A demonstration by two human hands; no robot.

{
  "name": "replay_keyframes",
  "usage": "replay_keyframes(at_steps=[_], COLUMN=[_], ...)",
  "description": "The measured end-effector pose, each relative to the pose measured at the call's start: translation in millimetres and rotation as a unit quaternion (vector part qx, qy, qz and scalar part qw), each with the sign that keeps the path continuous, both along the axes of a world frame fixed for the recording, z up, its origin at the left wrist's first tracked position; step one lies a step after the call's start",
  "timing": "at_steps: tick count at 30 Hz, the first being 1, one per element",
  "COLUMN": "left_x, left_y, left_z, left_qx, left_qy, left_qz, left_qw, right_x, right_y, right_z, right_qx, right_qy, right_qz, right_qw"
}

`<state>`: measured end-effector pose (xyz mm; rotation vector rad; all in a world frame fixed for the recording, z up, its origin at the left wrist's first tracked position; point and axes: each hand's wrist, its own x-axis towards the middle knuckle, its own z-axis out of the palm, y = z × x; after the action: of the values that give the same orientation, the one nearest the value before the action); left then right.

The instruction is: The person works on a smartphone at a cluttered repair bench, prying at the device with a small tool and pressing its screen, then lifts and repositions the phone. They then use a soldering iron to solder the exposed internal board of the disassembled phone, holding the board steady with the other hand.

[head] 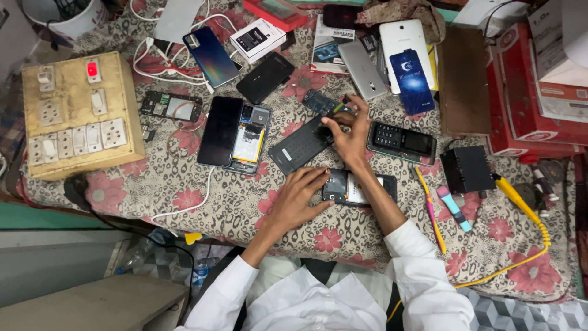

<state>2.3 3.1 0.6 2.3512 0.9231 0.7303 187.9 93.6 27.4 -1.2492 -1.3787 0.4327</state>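
A cluttered workbench under a floral cloth (245,208), seen from above. At far left sits a wooden switchboard (79,113) with one red light on. Next come a bare circuit frame (170,106), a black phone (219,130) lying face down and an opened phone (250,140) showing its battery.

Near the middle, the left hand (297,199) rests flat, fingers spread, steadying a small opened handset (358,188) on the cloth. Just above, the right hand (350,136) pinches a small dark part (340,111) with its fingertips, beside a black back cover (300,147).

The part looks light, thin and rigid (likely fragile, so best held by its edges), and the handset probably slides easily on cloth.

Further right: one keypad phone (401,141), one black box (467,170), one pink stick (430,208), one teal and pink brush (454,208), one yellow cable (527,214). Along the back lie roughly six more phones and covers, and red cartons (520,116) are stacked at the right edge.
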Motion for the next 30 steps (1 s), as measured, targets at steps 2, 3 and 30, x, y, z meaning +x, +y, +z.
replay_keyframes(at_steps=[2,3,30], left_x=[0.1,-0.6,16.1], left_y=[-0.8,-0.8,-20.6], left_z=[1.8,3.0,1.9], left_qx=[-0.001,0.0,0.046], left_qy=[-0.006,-0.009,-0.14], left_qz=[0.002,0.002,0.044], left_qw=[1.0,1.0,0.988], right_x=[3.6,6.5,35.8], right_y=[-3.4,-7.1,-148.8], right_z=[-0.5,-0.6,-68.7], right_qx=[-0.003,-0.006,-0.001], right_qy=[0.018,0.035,0.19], right_qz=[-0.001,0.008,-0.077], right_qw=[1.0,0.999,0.979])
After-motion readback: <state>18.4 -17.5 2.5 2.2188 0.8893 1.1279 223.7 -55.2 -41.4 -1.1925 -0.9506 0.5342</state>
